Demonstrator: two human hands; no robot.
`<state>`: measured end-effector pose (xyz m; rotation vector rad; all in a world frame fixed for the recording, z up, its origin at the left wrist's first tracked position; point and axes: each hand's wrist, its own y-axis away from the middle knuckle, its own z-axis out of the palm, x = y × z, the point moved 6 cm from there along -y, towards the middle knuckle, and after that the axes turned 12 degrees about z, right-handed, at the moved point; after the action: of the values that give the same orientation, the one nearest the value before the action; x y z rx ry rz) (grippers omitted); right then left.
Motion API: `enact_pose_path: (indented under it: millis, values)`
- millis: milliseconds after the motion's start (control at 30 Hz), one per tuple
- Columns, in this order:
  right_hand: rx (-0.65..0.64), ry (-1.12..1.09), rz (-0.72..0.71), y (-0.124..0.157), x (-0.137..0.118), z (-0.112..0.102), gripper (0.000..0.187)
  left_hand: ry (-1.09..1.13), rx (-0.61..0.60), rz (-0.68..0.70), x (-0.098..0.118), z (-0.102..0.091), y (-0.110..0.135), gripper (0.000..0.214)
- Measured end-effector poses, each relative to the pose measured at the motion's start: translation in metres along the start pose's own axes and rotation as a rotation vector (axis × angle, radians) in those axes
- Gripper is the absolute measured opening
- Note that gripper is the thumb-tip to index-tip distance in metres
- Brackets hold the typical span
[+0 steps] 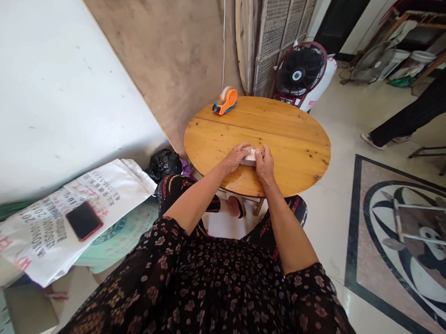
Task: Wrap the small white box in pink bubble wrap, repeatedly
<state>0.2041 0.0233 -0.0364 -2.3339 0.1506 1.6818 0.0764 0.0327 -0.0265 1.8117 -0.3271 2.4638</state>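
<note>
A small, pale box-shaped pack (pixel 250 156) rests at the near middle of the round wooden table (pixel 295 136). Its top is whitish with faint reddish marks, and its near side looks grey; what it contains cannot be made out. My left hand (pixel 236 157) is closed around its left end, with the thumb toward the top. From the other side, my right hand (pixel 265 164) grips the right end, its fingers bent over the edge. Parts of the pack are hidden under both hands.
An orange tape dispenser (pixel 226 101) stands at the table's far left edge. Behind the table is a fan (pixel 301 71). A phone (pixel 84 221) lies on white sacks (pixel 125 182) to my left. At the right, another person's leg (pixel 416 107) is visible.
</note>
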Motion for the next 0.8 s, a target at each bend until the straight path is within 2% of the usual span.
enact_pose_path:
  millis: [200,800]
  values:
    - [0.032,-0.008,0.002,0.003,-0.002,-0.003,0.064,-0.01,0.017,0.018,0.002,0.001,0.002,0.055]
    - [-0.029,-0.015,0.006,0.007,-0.011,-0.001,0.067,-0.024,0.082,0.023,0.002,0.002,0.001,0.052]
